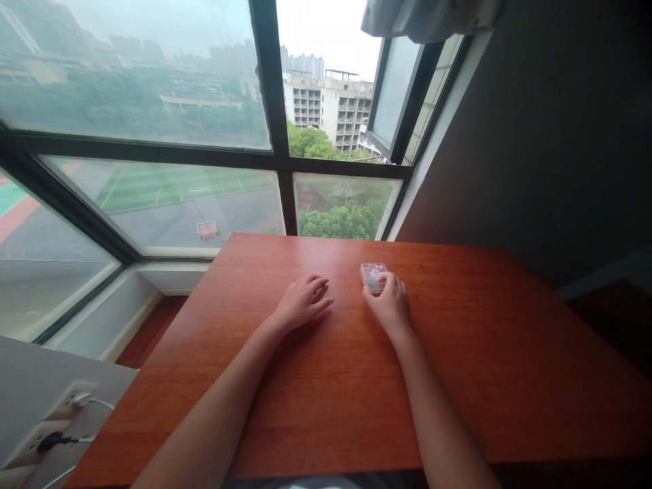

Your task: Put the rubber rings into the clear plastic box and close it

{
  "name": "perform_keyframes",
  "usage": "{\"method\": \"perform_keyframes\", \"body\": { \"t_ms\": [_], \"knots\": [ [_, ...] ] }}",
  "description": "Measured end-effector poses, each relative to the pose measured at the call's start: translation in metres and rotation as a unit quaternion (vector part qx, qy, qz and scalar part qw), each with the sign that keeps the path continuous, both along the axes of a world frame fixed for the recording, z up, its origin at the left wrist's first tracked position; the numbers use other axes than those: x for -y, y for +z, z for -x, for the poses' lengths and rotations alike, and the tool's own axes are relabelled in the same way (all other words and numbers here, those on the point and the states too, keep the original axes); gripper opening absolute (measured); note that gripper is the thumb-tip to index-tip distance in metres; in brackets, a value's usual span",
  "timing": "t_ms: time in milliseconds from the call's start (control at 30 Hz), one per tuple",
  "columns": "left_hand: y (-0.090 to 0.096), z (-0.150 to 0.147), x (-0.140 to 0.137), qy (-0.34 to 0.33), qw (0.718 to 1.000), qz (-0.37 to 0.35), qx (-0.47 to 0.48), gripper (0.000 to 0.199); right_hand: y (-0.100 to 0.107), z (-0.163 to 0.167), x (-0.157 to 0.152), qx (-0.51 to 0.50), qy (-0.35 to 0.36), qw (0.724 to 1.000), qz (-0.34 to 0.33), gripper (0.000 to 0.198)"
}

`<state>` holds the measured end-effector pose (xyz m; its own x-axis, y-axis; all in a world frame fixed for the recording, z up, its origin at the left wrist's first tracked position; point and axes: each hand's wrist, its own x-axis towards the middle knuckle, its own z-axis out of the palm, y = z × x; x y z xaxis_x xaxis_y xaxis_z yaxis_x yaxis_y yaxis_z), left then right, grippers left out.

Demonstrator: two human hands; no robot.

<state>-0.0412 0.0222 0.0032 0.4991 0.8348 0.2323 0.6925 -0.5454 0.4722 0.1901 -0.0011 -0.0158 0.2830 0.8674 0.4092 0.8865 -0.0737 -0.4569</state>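
A small clear plastic box (pixel 372 274) with pale bits inside lies on the reddish-brown wooden table (pixel 509 353), near its far middle. My right hand (pixel 391 303) rests just behind it, fingers curled onto its near edge and right side. My left hand (pixel 304 299) lies palm down on the bare tabletop to the left of the box, fingers loosely spread and holding nothing. A gap of tabletop separates the two hands.
A large dark-framed window (pixel 275 156) runs along the far edge, with one pane (pixel 394 88) swung open at the right. A dark wall (pixel 550 136) stands on the right. At the lower left, a wall socket (pixel 61 414) has cables plugged in.
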Motion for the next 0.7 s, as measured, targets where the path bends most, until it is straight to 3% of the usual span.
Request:
{"method": "perform_keyframes", "body": {
  "t_ms": [100, 200, 467, 700],
  "knots": [
    [0.001, 0.000, 0.001, 0.000, 1.000, -0.002, -0.004, 0.036, -0.003, -0.028, -0.006, 0.012, -0.062, 0.998, 0.011, 0.029],
    [0.002, 0.000, 0.001, -0.002, 1.000, -0.004, -0.009, 0.034, -0.006, -0.040, -0.007, 0.025, -0.078, 0.996, 0.041, 0.027],
    [0.002, -0.001, 0.002, 0.000, 1.000, -0.015, -0.026, 0.032, -0.004, -0.039, -0.004, 0.024, -0.074, 0.992, 0.104, 0.028],
    [0.001, -0.001, 0.002, 0.001, 0.999, -0.016, -0.027, 0.031, -0.003, -0.042, -0.001, 0.020, -0.057, 0.993, 0.100, 0.029]
  ]
}}
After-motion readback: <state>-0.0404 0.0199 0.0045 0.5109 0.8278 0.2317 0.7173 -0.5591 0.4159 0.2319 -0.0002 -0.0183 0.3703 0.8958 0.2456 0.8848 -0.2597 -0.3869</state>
